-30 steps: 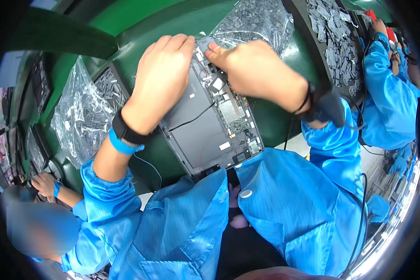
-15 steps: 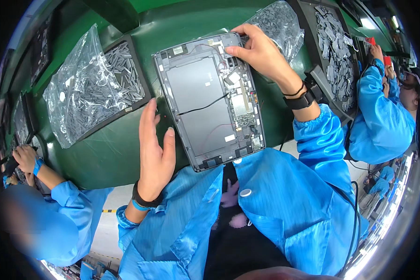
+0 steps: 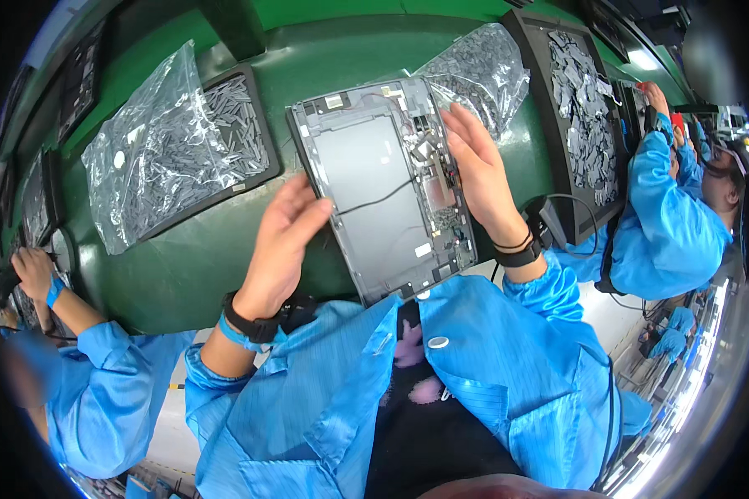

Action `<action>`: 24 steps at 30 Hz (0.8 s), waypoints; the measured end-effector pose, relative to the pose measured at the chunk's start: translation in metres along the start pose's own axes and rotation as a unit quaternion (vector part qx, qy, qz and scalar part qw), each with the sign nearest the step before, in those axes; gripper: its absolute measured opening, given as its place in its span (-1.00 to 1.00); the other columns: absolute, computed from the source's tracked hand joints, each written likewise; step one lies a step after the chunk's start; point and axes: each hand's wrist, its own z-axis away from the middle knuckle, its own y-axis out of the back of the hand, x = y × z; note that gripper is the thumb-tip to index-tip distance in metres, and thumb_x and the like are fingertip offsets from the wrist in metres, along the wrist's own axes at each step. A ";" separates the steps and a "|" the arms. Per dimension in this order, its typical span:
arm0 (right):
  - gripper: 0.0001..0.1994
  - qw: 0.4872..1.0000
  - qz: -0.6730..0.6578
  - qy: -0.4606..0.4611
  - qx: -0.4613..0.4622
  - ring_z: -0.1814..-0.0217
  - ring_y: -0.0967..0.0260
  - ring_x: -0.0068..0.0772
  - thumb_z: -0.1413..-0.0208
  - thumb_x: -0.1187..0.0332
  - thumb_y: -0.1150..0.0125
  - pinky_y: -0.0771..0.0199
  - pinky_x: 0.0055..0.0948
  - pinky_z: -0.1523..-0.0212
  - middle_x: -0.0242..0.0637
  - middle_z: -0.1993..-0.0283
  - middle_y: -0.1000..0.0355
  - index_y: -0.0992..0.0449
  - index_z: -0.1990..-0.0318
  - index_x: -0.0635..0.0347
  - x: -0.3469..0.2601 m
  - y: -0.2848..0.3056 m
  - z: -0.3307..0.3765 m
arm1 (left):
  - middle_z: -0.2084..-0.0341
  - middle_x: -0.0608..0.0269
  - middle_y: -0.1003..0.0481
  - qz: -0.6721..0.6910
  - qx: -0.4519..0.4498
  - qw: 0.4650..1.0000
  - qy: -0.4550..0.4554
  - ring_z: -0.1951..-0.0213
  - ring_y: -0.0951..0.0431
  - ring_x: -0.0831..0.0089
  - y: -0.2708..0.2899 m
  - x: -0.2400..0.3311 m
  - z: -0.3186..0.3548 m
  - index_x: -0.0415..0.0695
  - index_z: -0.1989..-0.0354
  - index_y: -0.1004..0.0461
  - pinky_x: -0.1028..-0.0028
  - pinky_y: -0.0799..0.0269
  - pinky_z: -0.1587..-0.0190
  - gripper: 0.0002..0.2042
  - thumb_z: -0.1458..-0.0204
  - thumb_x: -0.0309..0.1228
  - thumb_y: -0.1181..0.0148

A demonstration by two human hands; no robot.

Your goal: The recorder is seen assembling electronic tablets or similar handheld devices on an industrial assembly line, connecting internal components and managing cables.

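An opened tablet [image 3: 354,166] with its inner parts bare is in front of me, slanted, its near edge close to my jacket. A thin black cable [image 3: 383,200] crosses its large grey battery area, and a circuit board [image 3: 438,193] runs along its right side. My left hand [image 3: 283,237] grips the left edge, thumb at the rim and fingers partly hidden beside it. Along the right edge lies my right hand [image 3: 484,183], fingers stretched out and thumb side close to the frame; whether it bears weight I cannot tell.
A black tray [image 3: 266,162] of small grey strips, partly under a clear plastic bag [image 3: 133,175], is at left on the green table [image 3: 308,62]. Another filled bag [image 3: 483,71] and a dark tray [image 3: 534,50] of grey pieces stand at right. Co-workers in blue sit on both sides.
My right hand has left the tablet's top right corner and slid down its right edge, fingers straightening. My left hand, apart from the tablet before, now grips its left edge. The tablet has shifted slightly.
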 end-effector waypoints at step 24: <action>-0.67 0.995 0.031 0.042 -0.089 0.26 -0.40 -0.52 -0.26 0.49 0.07 -0.47 -0.42 0.25 -0.38 0.20 -0.50 -0.40 -0.15 0.27 -0.076 -0.004 -0.235 | 0.21 0.19 -0.57 -0.277 -0.015 0.932 -0.234 0.20 -0.54 0.44 0.005 0.053 -0.015 -0.26 0.11 -0.53 0.43 -0.44 0.10 -0.83 -0.14 -0.54 -0.13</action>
